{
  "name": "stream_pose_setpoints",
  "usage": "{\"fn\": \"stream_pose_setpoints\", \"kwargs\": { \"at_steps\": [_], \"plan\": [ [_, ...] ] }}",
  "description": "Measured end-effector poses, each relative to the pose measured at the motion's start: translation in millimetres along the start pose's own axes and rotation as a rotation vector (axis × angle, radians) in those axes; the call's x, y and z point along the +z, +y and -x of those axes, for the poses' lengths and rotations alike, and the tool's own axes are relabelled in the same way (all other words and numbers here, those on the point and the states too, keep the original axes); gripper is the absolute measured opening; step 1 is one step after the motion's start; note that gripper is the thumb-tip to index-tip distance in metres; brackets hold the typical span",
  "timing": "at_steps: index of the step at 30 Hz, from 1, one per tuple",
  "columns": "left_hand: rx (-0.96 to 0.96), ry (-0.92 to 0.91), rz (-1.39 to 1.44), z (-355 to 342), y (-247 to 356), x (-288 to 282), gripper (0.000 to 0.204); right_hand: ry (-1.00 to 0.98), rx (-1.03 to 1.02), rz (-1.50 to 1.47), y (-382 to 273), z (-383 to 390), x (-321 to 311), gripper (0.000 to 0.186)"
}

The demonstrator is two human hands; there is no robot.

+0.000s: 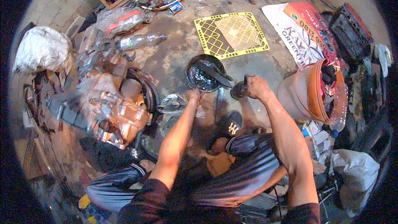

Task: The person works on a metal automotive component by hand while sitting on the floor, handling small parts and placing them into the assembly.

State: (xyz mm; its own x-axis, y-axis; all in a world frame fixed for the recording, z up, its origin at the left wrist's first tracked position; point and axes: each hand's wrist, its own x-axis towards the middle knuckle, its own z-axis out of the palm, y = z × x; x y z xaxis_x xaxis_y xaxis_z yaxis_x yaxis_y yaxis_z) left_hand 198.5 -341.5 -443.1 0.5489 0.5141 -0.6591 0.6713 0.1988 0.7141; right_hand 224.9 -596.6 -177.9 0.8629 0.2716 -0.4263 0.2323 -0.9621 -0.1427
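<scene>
In front of me on the floor stands a round black bowl with a dark, glossy liquid in it. Across the bowl lies a long black piece, its end jutting past the right rim; its kind is unclear. My left hand is closed at the bowl's near edge and seems to grip the rim. To the right of the bowl, my right hand is wrapped round a dark, round-ended object that I cannot name. Near my left forearm lies a crumpled clear plastic piece.
A yellow plastic lattice lies beyond the bowl. On the left are a large metal engine casing and a plastic bottle. An orange-rimmed bucket leans on the right, near a printed banner and an engine block.
</scene>
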Motion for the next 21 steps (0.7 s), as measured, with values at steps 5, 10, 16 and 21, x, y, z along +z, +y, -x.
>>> {"fn": "stream_pose_setpoints", "kwargs": {
  "at_steps": [5,10,16,21],
  "plan": [
    [0.118,-0.010,-0.281,90,21,-53,0.039,-0.035,0.108,0.132,26,8,7,0.028],
    [0.302,0.095,-0.557,85,-20,-123,0.050,-0.125,0.061,0.137,-5,-6,10,0.032],
    [0.203,-0.040,-0.426,110,-50,-199,0.049,-0.135,-0.040,0.333,-18,-11,19,0.041],
    [0.468,-0.234,-0.677,139,-24,-264,0.039,0.086,-0.109,0.189,-79,15,24,0.047]
  ]
}}
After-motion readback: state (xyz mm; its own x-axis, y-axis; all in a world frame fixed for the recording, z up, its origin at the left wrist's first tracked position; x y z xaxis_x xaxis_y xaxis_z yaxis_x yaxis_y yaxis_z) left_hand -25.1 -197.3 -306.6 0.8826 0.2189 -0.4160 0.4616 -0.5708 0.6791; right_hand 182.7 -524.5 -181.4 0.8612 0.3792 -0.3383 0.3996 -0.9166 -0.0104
